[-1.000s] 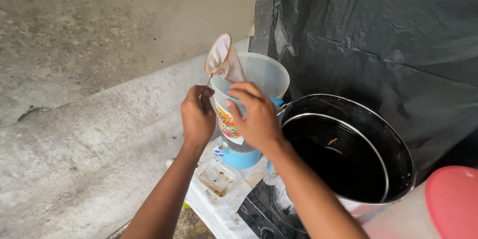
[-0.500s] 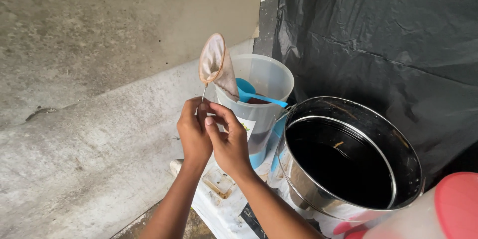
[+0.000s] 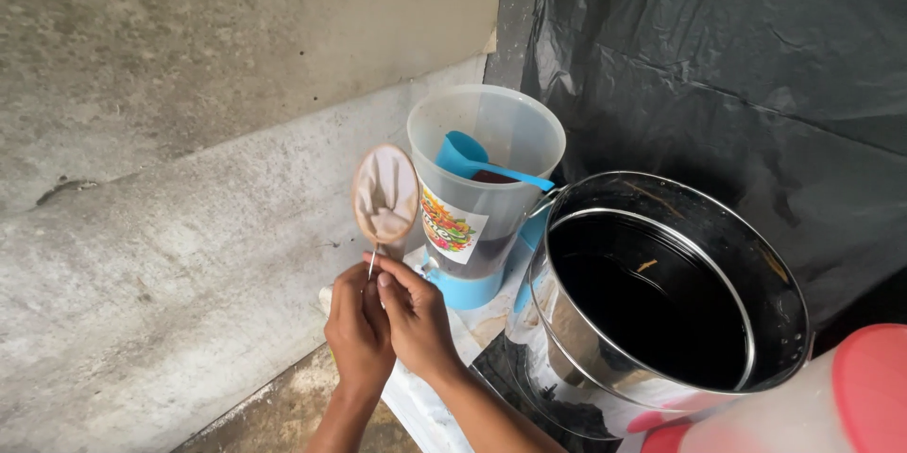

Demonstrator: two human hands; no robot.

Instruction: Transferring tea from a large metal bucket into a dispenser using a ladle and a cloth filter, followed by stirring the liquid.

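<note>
Both hands pressed together, left hand (image 3: 357, 335) and right hand (image 3: 414, 321) pinching shut on the thin wire handle of a small cloth strainer (image 3: 385, 193), held upright. Lowered and drawn leftward since a second ago, now clear of the clear plastic pitcher (image 3: 484, 190) with its blue scoop (image 3: 477, 162). Right: steel pot (image 3: 666, 292) of dark liquid, close by. Left: bare concrete ledge (image 3: 170, 264), open room.

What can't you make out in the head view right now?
- Strainer handle: hidden inside the left hand and right hand.
- Jug contents: blurred by its cloudy wall; blue scoop partly sunk.
- Steel pot bottom: lost in dark liquid.
- Pink-lidded container: cut off by frame corner.
</note>
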